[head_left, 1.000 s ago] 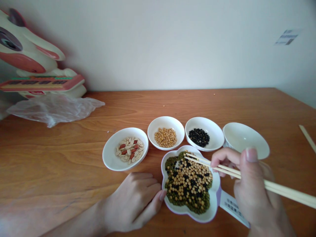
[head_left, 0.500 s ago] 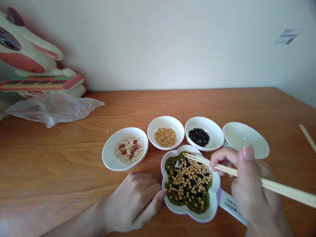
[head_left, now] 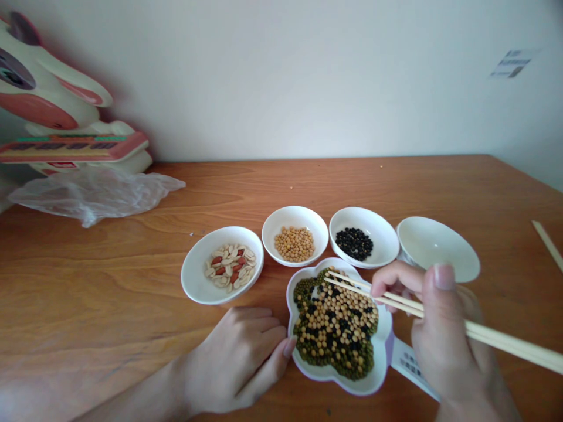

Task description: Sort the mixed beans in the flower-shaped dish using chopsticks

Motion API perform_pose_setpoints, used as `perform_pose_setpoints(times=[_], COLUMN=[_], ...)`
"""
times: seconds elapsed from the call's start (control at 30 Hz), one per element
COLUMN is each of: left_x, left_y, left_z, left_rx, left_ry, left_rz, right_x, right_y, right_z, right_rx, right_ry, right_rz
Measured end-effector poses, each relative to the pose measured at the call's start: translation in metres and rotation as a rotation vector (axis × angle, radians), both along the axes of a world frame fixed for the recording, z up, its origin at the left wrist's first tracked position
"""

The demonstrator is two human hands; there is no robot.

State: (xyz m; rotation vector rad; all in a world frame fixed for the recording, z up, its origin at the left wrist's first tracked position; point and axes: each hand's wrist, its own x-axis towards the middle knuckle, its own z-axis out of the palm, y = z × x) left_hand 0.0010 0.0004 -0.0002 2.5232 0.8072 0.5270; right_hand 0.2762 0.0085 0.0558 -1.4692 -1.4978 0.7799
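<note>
A pair of light wooden chopsticks (head_left: 497,338) is in my right hand (head_left: 457,334), gripped between thumb and fingers. Their tips stand slightly apart over the upper left of a white flower-shaped tray (head_left: 380,370) with a lilac rim. In the tray lie mixed green mung beans (head_left: 358,366), yellow soybeans (head_left: 343,305) and black beans (head_left: 338,340). No bean can be made out between the tips. My left hand (head_left: 246,357) rests on the table with curled fingers, its thumb against the tray's left rim.
Behind the tray, white bowls stand in a row: one with peanuts (head_left: 231,266), one with soybeans (head_left: 294,243), one with black beans (head_left: 354,244), and a bare bowl (head_left: 440,243). A plastic bag (head_left: 97,193) and cow-shaped toy keyboard (head_left: 74,146) sit left. Another stick (head_left: 548,245) lies right.
The chopstick tips have spread apart and shifted slightly left over the beans. My left hand and the tray stay where they were.
</note>
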Motion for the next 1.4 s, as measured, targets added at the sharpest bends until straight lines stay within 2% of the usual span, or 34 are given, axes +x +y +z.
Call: perform_pose_setpoints(times=[0.57,0.7,0.9,1.1,1.23,1.4], left_x=[0.0,0.0,0.0,0.0,0.001,0.001], left_y=[0.0,-0.001,-0.001,-0.001,0.0,0.0], left_z=[0.0,0.001,0.001,0.0,-0.001,-0.001], left_rx=[0.009,0.007,0.01,0.007,0.003,-0.008], left_ry=[-0.002,0.001,-0.003,0.004,0.0,-0.003], left_rz=[0.001,-0.001,0.005,0.004,0.007,0.003], right_x=[-0.004,0.003,0.025,0.027,0.023,0.011], right_y=[0.001,0.0,0.005,0.003,0.003,0.003], right_z=[0.005,-0.002,-0.017,-0.021,-0.02,-0.009], right_rx=[0.048,0.043,0.111,0.07,0.042,0.055], right_ry=[-0.025,0.025,-0.022,-0.017,-0.022,-0.053], right_rz=[-0.028,-0.024,0.073,0.097,0.083,0.026])
